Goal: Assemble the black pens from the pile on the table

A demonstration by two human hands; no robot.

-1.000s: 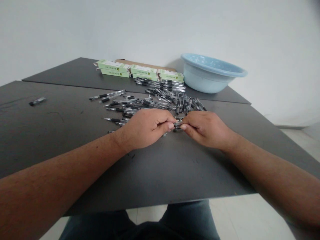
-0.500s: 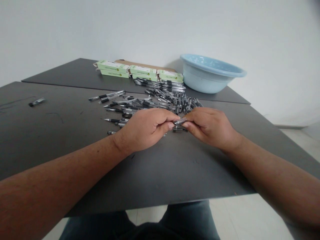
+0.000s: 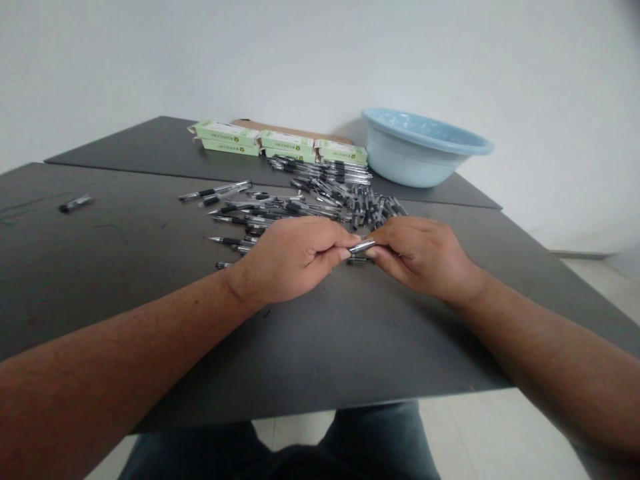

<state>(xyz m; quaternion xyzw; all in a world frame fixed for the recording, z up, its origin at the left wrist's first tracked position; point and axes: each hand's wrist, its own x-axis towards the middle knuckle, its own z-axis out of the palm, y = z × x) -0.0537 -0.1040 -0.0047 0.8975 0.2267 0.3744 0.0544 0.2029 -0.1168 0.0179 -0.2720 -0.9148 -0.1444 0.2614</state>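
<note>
Above the table's middle, my left hand (image 3: 300, 260) and my right hand (image 3: 420, 257) meet almost fingertip to fingertip. Both pinch a short clear-and-dark pen cap (image 3: 361, 247) between thumb and forefinger. Whether a pen barrel sits inside it, behind my fingers, is hidden. Just beneath, another cap-like piece (image 3: 357, 261) lies on the table. Behind my hands spreads a heap of clear pens with black grips (image 3: 300, 208), and short pen caps (image 3: 367, 205) are piled at its right side.
Light green boxes (image 3: 227, 143) stand stacked in a row at the back, with brown cardboard (image 3: 295, 129) behind them. A blue basin (image 3: 415, 157) is at the back right. One loose cap (image 3: 76, 203) lies far left on the dark table (image 3: 320, 360).
The cap between my fingers has turned and shows more of its length. My right hand has shifted slightly right; my left hand stays nearly in place.
</note>
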